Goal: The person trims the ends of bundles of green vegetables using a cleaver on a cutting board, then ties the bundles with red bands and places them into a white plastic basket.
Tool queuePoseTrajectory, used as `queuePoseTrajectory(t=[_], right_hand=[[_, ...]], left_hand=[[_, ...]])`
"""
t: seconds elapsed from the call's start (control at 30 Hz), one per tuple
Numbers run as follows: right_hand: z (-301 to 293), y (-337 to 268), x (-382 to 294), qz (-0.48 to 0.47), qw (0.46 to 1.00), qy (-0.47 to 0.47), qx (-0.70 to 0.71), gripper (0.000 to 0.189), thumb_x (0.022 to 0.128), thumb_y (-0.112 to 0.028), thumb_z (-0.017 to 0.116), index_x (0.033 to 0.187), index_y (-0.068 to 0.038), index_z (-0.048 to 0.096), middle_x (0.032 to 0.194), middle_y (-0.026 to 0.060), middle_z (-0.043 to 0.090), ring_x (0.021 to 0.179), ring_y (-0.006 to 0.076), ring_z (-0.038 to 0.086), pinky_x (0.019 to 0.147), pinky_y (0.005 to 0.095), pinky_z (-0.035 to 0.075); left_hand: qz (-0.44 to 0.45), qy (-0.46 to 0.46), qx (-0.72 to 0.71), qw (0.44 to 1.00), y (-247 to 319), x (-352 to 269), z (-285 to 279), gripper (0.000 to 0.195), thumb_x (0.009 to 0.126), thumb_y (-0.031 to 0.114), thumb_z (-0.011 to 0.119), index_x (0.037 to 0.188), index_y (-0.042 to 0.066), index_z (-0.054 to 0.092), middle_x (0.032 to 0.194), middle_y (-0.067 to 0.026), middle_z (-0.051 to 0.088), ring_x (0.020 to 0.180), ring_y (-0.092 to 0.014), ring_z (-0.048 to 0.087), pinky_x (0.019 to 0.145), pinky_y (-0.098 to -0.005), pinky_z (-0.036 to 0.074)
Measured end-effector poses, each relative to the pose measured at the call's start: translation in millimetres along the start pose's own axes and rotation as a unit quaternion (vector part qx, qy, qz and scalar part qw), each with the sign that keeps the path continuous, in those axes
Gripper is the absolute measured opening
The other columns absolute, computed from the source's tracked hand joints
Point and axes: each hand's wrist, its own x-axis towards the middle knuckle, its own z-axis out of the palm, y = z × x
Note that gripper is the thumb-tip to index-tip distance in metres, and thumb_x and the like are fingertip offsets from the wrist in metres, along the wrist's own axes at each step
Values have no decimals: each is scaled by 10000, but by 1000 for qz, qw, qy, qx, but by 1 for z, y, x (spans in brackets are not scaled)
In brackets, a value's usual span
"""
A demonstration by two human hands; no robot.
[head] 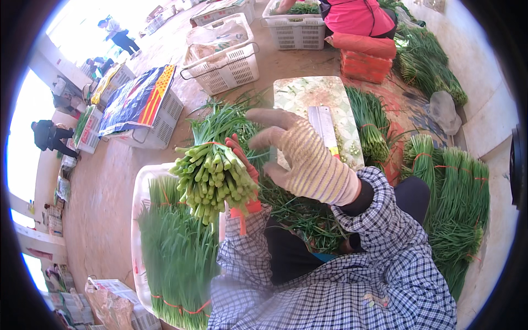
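Observation:
A bunch of garlic chives (210, 177), banded in red near its cut ends, is held up before me. My left hand (245, 165), in a red glove, grips its right side, and those stalk ends face me. My right hand (305, 156) wears a yellowish striped knit glove, slightly blurred, with fingers spread just right of the bunch. A thin leaf runs towards its fingers; whether they touch it is unclear. Behind that hand, a cleaver (324, 126) with a yellow and red handle lies on a patterned low board (297, 90) strewn with trimmings.
A white plastic crate (142, 185) of banded chives stands at my left. More bundles (458, 194) lie at my right and beside the board (371, 128). Loose leaves (305, 218) cover the floor between my legs. Ahead are a handled crate (225, 66), a red block (365, 66) and a person in pink (354, 16).

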Motion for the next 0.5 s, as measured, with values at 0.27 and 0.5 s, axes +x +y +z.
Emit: queuePoseTrajectory(t=[0.27,0.5], right_hand=[[16,-18,-7,-89,995,16,-44,340,650,-182,756,960,-121,629,1265,113,564,1194,340,518,1018,517,399],[29,-30,-3,-60,969,10,-238,261,594,-223,740,803,-109,634,1317,110,556,1244,336,491,1060,585,340]], left_hand=[[35,-35,148,988,34,-9,-18,557,989,297,469,1439,-13,359,1379,-162,520,1305,-284,480,1065,-409,435],[65,-43,256,963,41,-5,-20,607,967,403,460,1435,25,384,1390,-161,507,1296,-308,475,1075,-447,410]])
